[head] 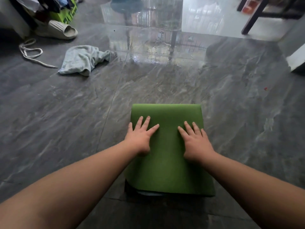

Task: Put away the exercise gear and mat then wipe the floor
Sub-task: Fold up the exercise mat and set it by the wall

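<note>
Fingers (149,120) of left hand (140,138) and right hand (196,142) spread, pressed flat on green exercise mat (166,162), folded or rolled, lying on grey marble-look floor (66,121). Beyond mat, far left: crumpled pale towel (82,59), white cord (31,52), beige slipper (57,30).

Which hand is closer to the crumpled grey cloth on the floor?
Left. The left hand lies below-right of the crumpled grey cloth; the right hand is farther right.
</note>
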The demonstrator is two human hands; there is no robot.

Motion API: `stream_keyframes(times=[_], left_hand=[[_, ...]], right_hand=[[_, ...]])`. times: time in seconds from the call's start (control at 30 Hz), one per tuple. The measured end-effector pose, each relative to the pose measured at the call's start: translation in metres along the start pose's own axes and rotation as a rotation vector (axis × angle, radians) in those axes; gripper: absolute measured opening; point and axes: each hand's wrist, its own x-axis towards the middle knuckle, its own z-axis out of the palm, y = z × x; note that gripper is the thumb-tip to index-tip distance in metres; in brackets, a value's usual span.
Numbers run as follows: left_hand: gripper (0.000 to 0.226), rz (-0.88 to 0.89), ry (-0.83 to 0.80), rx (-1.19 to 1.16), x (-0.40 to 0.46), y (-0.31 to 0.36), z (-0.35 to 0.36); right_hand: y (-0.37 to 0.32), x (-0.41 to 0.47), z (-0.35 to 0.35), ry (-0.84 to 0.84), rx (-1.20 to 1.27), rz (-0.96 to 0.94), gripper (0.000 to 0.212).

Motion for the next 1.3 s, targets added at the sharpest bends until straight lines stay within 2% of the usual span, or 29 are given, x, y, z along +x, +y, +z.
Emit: stream_keyframes(times=[0.07, 0.13, 0.23, 0.3, 0.4, 0.47, 0.53, 0.63, 0.77, 0.83, 0.9, 0.97, 1.17, 1.3], left_hand=[[0.086, -0.028, -0.061, -0.034, 0.016, -0.001, -0.007], [0.073, -0.038, 0.020, -0.031, 0.030, -0.001, -0.013], [0.086, -0.019, 0.112, -0.031, 0.051, -0.005, -0.022], [0.094, -0.034, 0.073, -0.021, 0.064, -0.006, -0.033], [0.095, -0.047, 0.025, 0.152, 0.079, 0.000, -0.046], [0.096, -0.045, -0.020, 0.148, 0.086, 0.000, -0.044], [0.095, -0.027, -0.077, 0.044, 0.090, -0.008, -0.036], [0.095, 0.004, -0.071, -0.057, 0.094, -0.021, -0.030], [0.084, 0.013, -0.012, -0.012, 0.085, -0.023, -0.017], [0.072, -0.009, 0.089, -0.013, 0.070, -0.019, 0.000], [0.064, -0.070, 0.182, -0.127, 0.043, -0.012, 0.029], [0.064, -0.133, 0.260, -0.277, 0.011, -0.006, 0.062], [0.079, -0.202, 0.338, -0.758, -0.035, -0.016, 0.100], [0.087, -0.329, 0.326, -0.890, -0.040, -0.014, 0.094]], right_hand=[[0.003, 0.015, -0.009, -0.031, 0.021, 0.000, 0.080], [0.014, 0.031, -0.016, 0.012, 0.066, -0.003, 0.075], [0.031, 0.057, -0.029, 0.029, 0.040, 0.005, 0.092], [0.039, 0.074, -0.039, -0.024, 0.017, 0.050, 0.101], [0.039, 0.092, -0.044, -0.118, -0.171, 0.040, 0.107], [0.039, 0.099, -0.038, -0.185, -0.181, 0.008, 0.101], [0.038, 0.105, -0.028, -0.236, -0.124, 0.011, 0.096], [0.040, 0.110, -0.021, -0.241, -0.056, 0.031, 0.096], [0.044, 0.099, -0.012, -0.162, 0.072, 0.024, 0.093], [0.047, 0.079, 0.003, -0.062, 0.154, 0.027, 0.080], [0.043, 0.049, 0.026, 0.100, 0.206, 0.054, 0.066], [0.036, 0.016, 0.046, 0.212, 0.304, 0.113, 0.063], [0.036, -0.022, 0.076, 0.300, 0.610, 0.116, 0.072], [0.034, -0.026, 0.070, 0.227, 0.792, 0.342, 0.080]])
